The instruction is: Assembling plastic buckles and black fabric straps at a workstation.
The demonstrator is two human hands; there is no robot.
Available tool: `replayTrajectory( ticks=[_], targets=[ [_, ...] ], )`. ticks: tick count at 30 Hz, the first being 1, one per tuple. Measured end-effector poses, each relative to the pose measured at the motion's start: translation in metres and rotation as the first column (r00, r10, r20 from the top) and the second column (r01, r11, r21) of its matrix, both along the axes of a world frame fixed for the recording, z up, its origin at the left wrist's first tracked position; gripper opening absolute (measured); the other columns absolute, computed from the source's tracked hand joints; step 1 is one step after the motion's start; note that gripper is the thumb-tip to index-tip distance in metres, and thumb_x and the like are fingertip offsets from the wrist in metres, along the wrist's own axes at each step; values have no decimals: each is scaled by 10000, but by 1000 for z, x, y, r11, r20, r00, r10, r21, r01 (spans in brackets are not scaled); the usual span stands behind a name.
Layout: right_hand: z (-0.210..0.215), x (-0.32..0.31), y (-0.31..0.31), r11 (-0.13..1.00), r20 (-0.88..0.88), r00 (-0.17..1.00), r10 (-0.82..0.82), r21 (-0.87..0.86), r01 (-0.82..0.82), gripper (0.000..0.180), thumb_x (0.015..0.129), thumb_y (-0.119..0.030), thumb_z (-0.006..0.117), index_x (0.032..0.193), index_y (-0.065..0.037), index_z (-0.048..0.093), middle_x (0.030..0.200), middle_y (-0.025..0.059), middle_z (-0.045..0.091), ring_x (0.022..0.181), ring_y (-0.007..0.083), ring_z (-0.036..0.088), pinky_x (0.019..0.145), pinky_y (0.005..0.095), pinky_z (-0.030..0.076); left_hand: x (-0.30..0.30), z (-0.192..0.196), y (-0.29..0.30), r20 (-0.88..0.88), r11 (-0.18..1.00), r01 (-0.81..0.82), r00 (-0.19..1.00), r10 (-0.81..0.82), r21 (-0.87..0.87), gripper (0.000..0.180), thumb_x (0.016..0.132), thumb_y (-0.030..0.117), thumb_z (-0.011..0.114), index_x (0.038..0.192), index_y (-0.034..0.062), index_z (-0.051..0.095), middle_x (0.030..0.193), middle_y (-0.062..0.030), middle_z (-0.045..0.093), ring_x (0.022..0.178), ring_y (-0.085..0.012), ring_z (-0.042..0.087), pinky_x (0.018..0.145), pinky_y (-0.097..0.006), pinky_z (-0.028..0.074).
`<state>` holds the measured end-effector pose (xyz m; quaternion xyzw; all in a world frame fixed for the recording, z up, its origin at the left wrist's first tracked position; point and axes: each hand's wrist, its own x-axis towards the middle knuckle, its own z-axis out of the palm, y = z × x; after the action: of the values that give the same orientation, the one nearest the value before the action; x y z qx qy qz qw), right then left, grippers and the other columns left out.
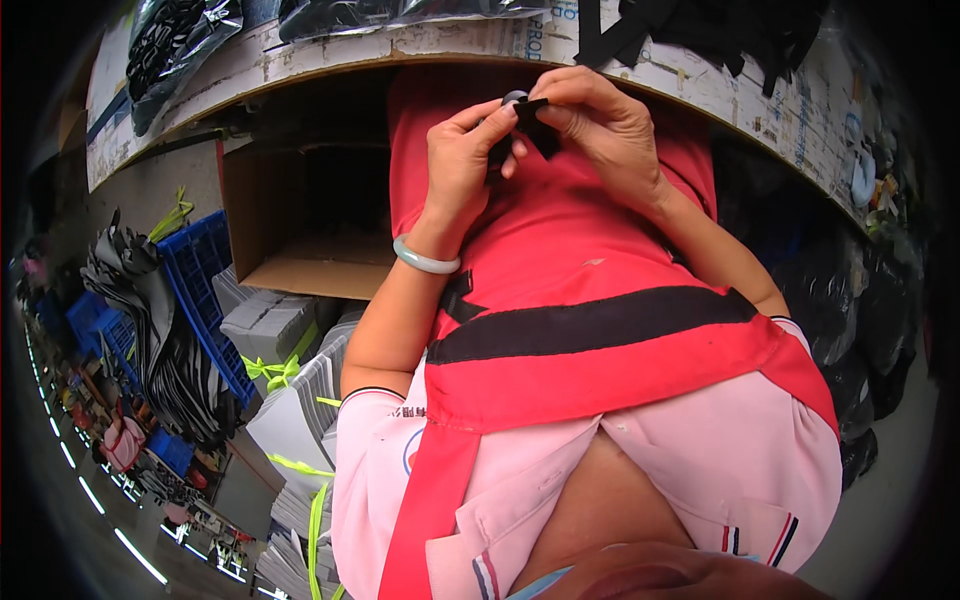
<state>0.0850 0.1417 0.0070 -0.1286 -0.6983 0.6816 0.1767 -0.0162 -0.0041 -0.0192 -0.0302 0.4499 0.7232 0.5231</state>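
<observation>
Close to the table's front edge, my two hands meet over the red apron [560,230]. A small black piece, flat and flexible like a strip of cloth or strap [537,122], is between them. My left hand [462,160] pinches it, thumb on top and the other fingers curled beneath. On the other side, my right hand [610,130] grips its edge between thumb and fingers. A small dark, shiny rounded thing [514,97] shows at my left thumb tip; its kind is unclear. A pale bangle [426,256] circles my left wrist.
Clear plastic bags of black pieces [185,55] lie on the worn white table [350,62], with black strips [700,35] farther right. Left of me are an open cardboard box [310,275], a blue crate [205,300], dark sheets [165,330] and tied grey stacks [290,420].
</observation>
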Motion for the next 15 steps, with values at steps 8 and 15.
replayTrajectory(
  ticks=[8,15],
  targets=[
    [17,5,6,986,383,921,65,-165,-1,170,887,-82,675,1025,-4,613,713,8,627,559,44,557,495,189,453,5,3,5,-399,980,-174,909,122,-97,191,865,95,723,989,-50,712,722,-27,653,512,-41,525,407,-189,384],
    [14,1,1,970,373,926,65,-242,29,233,899,-93,660,1067,22,546,701,22,612,559,65,577,472,201,468,7,1,3,-531,984,-166,840,110,-58,157,851,61,730,999,10,731,761,-4,656,523,-30,520,444,-174,376]
  ],
)
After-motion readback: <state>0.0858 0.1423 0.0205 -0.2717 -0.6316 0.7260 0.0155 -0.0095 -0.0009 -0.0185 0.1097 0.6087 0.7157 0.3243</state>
